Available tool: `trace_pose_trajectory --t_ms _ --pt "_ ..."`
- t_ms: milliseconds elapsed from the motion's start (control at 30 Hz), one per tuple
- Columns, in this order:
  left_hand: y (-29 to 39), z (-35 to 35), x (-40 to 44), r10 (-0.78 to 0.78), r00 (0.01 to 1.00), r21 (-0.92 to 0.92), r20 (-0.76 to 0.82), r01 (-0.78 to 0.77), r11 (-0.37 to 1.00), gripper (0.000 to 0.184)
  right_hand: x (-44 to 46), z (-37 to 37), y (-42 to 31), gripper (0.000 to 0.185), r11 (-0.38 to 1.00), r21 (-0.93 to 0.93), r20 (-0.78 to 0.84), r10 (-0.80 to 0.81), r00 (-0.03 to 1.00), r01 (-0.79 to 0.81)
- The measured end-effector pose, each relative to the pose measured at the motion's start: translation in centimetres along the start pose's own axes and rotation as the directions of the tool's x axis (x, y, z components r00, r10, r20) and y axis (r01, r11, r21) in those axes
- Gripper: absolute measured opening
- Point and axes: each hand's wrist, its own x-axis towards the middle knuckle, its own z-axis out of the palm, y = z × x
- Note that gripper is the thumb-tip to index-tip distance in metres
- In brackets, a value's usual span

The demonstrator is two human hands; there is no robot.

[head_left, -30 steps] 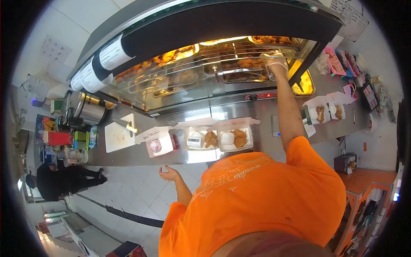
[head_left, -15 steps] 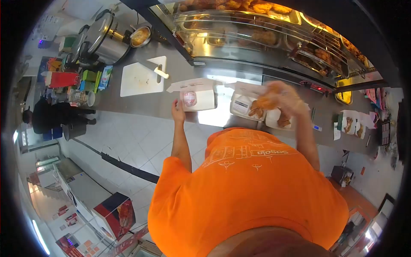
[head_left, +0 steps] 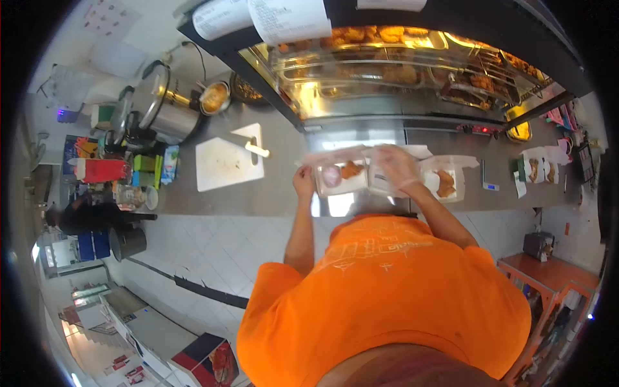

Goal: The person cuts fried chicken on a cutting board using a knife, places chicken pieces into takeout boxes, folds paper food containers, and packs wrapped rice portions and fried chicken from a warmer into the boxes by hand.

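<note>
A white takeaway box (head_left: 342, 191) stands on the steel counter, holding a round, pinkish-white wrapped item (head_left: 331, 176) and a piece of fried chicken (head_left: 352, 169). My left hand (head_left: 303, 182) pinches this box's left edge. Over the neighbouring middle box (head_left: 380, 184) is my right hand (head_left: 398, 168) in a clear plastic glove, its fingers stretched leftward and slightly blurred, with nothing visible in them. The hand hides much of that box's contents. Further right, another open box (head_left: 456, 187) contains a piece of fried chicken (head_left: 445, 184).
A white cutting board (head_left: 225, 169) carries a knife (head_left: 256, 149). Behind the boxes stands a heated display case (head_left: 387, 122) of fried chicken. A large pot (head_left: 177, 116) and a bowl (head_left: 215, 98) are at left, a small scale (head_left: 491, 186) at right. A person (head_left: 90, 218) is at far left.
My right hand has moved left and released a piece of fried chicken, which now lies beside the round item in the left box. The camera view has shifted.
</note>
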Motion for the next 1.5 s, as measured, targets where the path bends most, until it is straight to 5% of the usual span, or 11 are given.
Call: trace_pose_trajectory --t_ms 133,267,500,700,800,900,967,1100,1200,1333,1500 --pt "9.8 2.1 4.1 0.037 0.873 -0.330 -0.486 -0.223 0.917 0.025 -3.7 -7.1 0.8 0.016 0.954 -0.183 -0.314 0.171 0.934 -0.236" --pt "13.5 2.3 11.0 0.361 0.911 0.446 -0.200 -0.243 0.861 0.040 -6.9 -8.9 7.6 0.022 0.955 0.072 -0.412 0.292 0.863 -0.289" --pt "5.0 -4.6 15.2 0.160 0.986 0.525 0.043 -0.158 0.836 0.060 -9.9 -9.3 4.1 0.024 0.945 -0.035 -0.243 0.308 0.920 -0.326" --pt "-2.6 -7.0 11.9 0.452 0.874 0.662 0.182 -0.448 0.601 0.051 -5.6 -4.3 -0.8 0.039 0.942 -0.335 0.444 0.151 0.883 0.007" --pt "-2.4 -6.0 9.9 0.198 0.978 0.589 0.071 -0.201 0.783 0.050 0.1 4.1 -5.4 0.046 0.915 -0.392 0.632 0.193 0.750 0.095" --pt "-3.9 -6.7 8.7 0.194 0.979 0.527 0.060 -0.196 0.827 0.050 1.5 14.2 3.5 0.039 0.435 -0.832 0.401 0.041 0.915 0.345" --pt "-3.8 -7.4 7.7 0.143 0.987 0.497 0.071 -0.159 0.853 0.051 4.3 14.9 2.0 0.038 0.597 -0.783 0.475 0.397 0.785 0.172" --pt "-3.2 -8.7 5.3 -0.038 0.998 0.429 -0.042 0.053 0.902 0.059 5.6 16.0 0.2 0.037 0.602 -0.677 0.655 0.231 0.720 0.424" --pt "-0.9 -7.4 2.6 0.007 0.931 0.436 -0.364 0.163 0.885 0.063 8.8 12.6 -4.0 0.040 0.943 -0.329 0.881 0.286 0.376 0.052" --pt "5.9 -4.5 0.0 0.247 0.962 0.699 -0.114 -0.099 0.709 0.059 12.4 16.7 9.3 0.074 0.928 -0.023 0.996 0.053 0.072 -0.373" --pt "7.3 0.6 1.1 0.122 0.992 0.716 -0.025 -0.068 0.695 0.063 11.6 11.2 0.7 0.078 0.925 -0.229 0.941 0.290 0.175 -0.303"
